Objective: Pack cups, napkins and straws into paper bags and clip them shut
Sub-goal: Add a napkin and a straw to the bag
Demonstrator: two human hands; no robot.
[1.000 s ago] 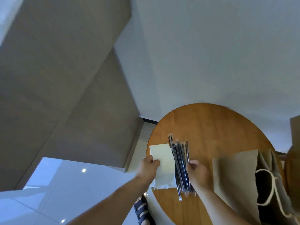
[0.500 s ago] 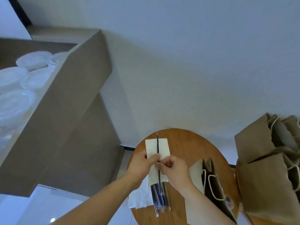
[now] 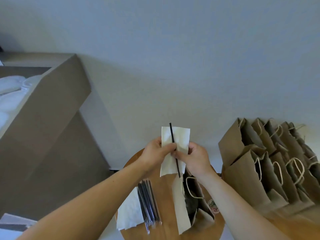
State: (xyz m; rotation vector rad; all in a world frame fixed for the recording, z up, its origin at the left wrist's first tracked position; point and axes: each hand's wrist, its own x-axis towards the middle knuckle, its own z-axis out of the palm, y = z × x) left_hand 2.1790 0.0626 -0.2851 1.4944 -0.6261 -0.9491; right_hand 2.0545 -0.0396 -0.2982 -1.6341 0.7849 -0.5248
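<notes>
— Nearest to the wearer?
— Round wooden table (image 3: 164,229), low in the view. On its left side, a loose pile of white paper napkins (image 3: 129,212), partly overhanging the rim. Touching that pile on the right, a bundle of thin black straws in clear wrappers (image 3: 148,201), lying lengthwise away from the wearer.
— And right of the straws?
— An open brown paper bag with pale cord handles (image 3: 181,213), standing on the table, mouth up. Something dark inside, too shadowed to identify. Just beside the bag's right side, small red-and-green objects (image 3: 213,206), too blurred to name.
— Hands?
— Both held above the table's far edge, bare forearms reaching in from the bottom corners. Left hand (image 3: 154,153) pinching the left edge of a single white paper napkin (image 3: 180,135), thumb pressing a single thin black straw (image 3: 172,134) against the sheet. Right hand (image 3: 196,158) gripping the same napkin from the right, fingers curled round its edge, thumb close to the straw. Napkin upright and slightly creased. Straw laid along it, sticking out past the top and bottom edges, lower tip right at the open bag's upper rim. Touching or not: cannot tell.
— Farther out?
— To the right, well apart from the hands, a packed row of upright brown paper bags with cord handles (image 3: 251,170), mouths open. To the left, a large brown cardboard box (image 3: 52,122), with white round lids or cups (image 3: 12,87) visible inside, blurred. Behind everything, a plain pale wall (image 3: 173,49).
</notes>
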